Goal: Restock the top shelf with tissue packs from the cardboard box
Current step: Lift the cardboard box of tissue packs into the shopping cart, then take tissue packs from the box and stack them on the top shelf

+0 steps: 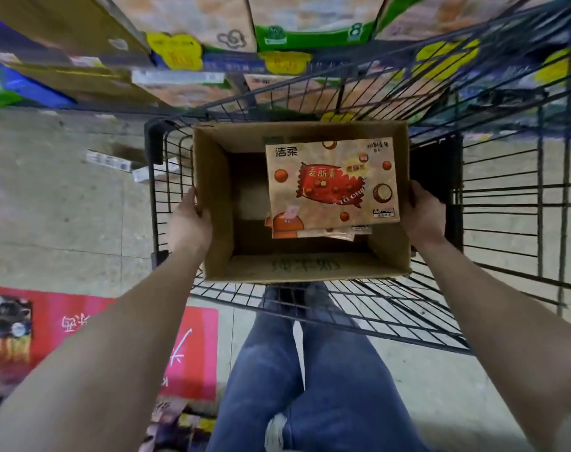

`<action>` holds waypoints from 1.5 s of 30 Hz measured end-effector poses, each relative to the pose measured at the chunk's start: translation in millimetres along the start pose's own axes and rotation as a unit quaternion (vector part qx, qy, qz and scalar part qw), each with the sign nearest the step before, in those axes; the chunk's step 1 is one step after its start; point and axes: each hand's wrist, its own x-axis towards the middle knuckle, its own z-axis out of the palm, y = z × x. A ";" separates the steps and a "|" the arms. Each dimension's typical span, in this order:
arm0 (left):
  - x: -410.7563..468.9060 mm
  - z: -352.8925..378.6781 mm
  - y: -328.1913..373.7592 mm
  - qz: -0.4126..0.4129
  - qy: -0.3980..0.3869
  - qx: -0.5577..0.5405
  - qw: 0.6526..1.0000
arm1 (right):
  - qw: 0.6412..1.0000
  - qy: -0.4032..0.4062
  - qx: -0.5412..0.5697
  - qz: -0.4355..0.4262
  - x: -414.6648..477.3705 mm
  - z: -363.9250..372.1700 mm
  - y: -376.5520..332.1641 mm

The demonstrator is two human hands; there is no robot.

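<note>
Head view: both hands' grip clamps the cardboard box [219,203] sides; tissue packs [331,184] lie between.

Tissue packs [332,185] inside cardboard box [212,203], box in cart [512,203].
</note>
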 end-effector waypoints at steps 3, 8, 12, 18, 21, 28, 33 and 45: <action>-18.7 -7.9 20.3 0.001 0.074 -0.042 0.996 | 0.998 -0.020 0.031 0.047 1.6 -8.2 -5.8; -46.5 -4.4 76.7 0.039 0.010 -0.172 0.984 | 0.986 0.087 0.125 0.070 -9.0 -26.0 -44.7; -66.1 0.5 110.9 0.057 -0.110 -0.262 0.957 | 0.970 -0.063 0.225 0.061 -28.2 -21.0 -74.1; -66.3 -6.1 105.9 0.074 -0.132 -0.259 0.954 | 0.991 -0.058 0.123 0.021 -40.5 -8.6 -82.6; -68.6 -22.1 103.5 0.076 -0.123 -0.294 0.945 | 0.983 -0.085 0.161 0.007 -54.4 -15.8 -94.7; -50.4 -69.3 71.8 -0.017 -0.218 -0.378 0.900 | 0.954 -0.136 0.267 0.014 -72.2 -28.5 -119.2; -47.7 -90.0 50.0 -0.015 -0.208 -0.402 0.892 | 0.980 -0.013 0.195 0.030 -54.3 -25.3 -115.1; -47.5 -98.3 5.5 -0.037 -0.189 -0.468 0.862 | 0.954 -0.119 0.234 0.143 -37.1 -6.2 -103.5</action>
